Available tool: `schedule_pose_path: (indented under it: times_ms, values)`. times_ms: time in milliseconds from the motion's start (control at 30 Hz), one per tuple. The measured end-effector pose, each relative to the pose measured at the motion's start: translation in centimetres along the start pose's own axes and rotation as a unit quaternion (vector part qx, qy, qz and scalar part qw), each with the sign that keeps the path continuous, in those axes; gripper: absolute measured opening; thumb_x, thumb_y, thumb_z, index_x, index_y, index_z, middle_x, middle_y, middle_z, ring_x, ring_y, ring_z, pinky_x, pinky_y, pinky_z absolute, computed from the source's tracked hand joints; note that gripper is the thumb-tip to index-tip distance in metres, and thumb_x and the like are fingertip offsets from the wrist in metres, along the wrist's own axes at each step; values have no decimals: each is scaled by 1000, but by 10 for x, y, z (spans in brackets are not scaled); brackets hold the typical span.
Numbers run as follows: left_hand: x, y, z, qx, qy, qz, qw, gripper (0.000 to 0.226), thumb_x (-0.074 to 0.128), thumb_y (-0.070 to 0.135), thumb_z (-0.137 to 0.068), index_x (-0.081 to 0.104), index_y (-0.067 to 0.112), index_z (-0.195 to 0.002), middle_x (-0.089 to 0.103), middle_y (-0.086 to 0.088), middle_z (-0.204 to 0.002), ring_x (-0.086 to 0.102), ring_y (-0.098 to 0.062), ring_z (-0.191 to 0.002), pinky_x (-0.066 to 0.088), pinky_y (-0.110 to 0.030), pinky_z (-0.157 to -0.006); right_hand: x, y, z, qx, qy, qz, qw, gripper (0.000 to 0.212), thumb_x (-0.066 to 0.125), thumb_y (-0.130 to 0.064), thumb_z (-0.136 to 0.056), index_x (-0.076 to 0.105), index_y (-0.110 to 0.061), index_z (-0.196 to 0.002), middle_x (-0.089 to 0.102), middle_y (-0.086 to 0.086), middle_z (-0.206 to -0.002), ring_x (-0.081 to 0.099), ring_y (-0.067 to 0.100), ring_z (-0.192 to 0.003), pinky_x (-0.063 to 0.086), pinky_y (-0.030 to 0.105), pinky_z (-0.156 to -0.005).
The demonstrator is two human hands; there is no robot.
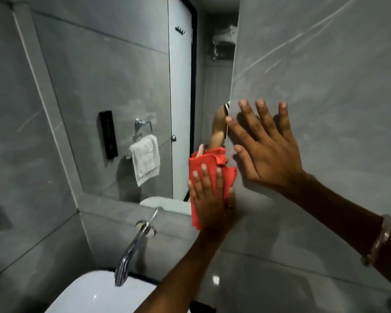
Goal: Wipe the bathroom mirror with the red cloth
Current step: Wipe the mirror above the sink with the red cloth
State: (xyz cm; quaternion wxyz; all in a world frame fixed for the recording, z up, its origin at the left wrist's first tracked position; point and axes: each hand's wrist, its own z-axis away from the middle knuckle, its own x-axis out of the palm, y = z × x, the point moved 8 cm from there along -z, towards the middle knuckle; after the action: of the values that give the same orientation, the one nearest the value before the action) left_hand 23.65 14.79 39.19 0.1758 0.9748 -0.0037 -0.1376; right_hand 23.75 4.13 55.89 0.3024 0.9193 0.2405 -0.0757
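The bathroom mirror (113,91) fills the upper left and centre, set in a grey tiled wall. My left hand (210,199) presses the red cloth (203,163) flat against the mirror's lower right corner, fingers spread over the cloth. My right hand (266,145) lies open and flat on the grey wall tile just right of the mirror's edge, fingers apart, holding nothing. A bracelet sits on that wrist. The reflection of my arm and the cloth shows just above the cloth.
A chrome wall faucet (131,251) juts out below the mirror over a white basin (95,294). The mirror reflects a white towel (145,161) on a ring, a black dispenser (108,134) and a white door (181,98). Grey tile wall (325,64) stands to the right.
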Motion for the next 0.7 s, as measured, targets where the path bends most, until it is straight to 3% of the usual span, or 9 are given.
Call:
schedule_pose_path:
  times_ms: [67, 167, 233, 333, 433, 567, 700]
  values:
    - [-11, 10, -35, 13, 5, 17, 1000, 65, 18, 46, -108, -5, 23, -165, -14, -5, -174, -8, -30, -162, 14, -58, -129, -7, 20, -14, 25, -18, 7, 1000, 65, 24, -46, -107, 23, -18, -165, 19, 18, -172, -8, 25, -159, -12, 53, -127]
    - [-30, 38, -118, 23, 22, 39, 999, 63, 14, 49, -110, -7, 25, -164, -13, -4, -174, -4, -30, -163, -3, -51, -132, -20, 45, -51, 44, -12, 14, 999, 66, 22, -48, -107, 22, -18, -165, 15, 17, -173, -1, 30, -160, -6, 57, -127]
    - [-46, 55, -174, 39, 32, 45, 998, 63, 10, 51, -109, -9, 26, -164, -12, -4, -174, -3, -30, -163, -3, -53, -132, -33, 63, -83, 61, 5, 11, 998, 66, 22, -49, -106, 23, -18, -165, 13, 16, -174, 4, 34, -161, -4, 57, -127]
    - [-70, 79, -246, 70, 51, 51, 995, 65, 8, 53, -108, -3, 24, -165, -8, -7, -175, -4, -29, -163, 4, -57, -131, -50, 90, -130, 92, 11, 6, 996, 68, 20, -51, -105, 15, -22, -166, 2, 12, -175, -4, 31, -162, -6, 57, -128]
    - [-93, 105, -314, 109, 61, 60, 990, 68, 18, 52, -107, 1, 21, -166, -8, -8, -175, -9, -28, -163, -1, -57, -131, -65, 118, -180, 110, 9, 2, 994, 70, 12, -55, -103, 8, -25, -166, -5, 10, -174, -11, 28, -161, -10, 55, -129]
    - [-116, 121, -382, 130, 59, 60, 988, 66, 22, 48, -108, -1, 24, -165, -10, -4, -175, -14, -24, -162, -7, -52, -132, -79, 150, -235, 122, 4, -40, 992, 70, 9, -54, -102, 18, -25, -165, 6, 8, -175, -6, 25, -162, -6, 50, -131]
    - [-127, 108, -411, 146, 53, 66, 986, 67, 22, 50, -108, -6, 27, -164, -15, 1, -174, -18, -19, -161, -9, -50, -132, -83, 161, -283, 37, -11, -69, 997, 71, 8, -57, -102, 24, -25, -164, 16, 3, -174, 3, 18, -162, -4, 45, -132]
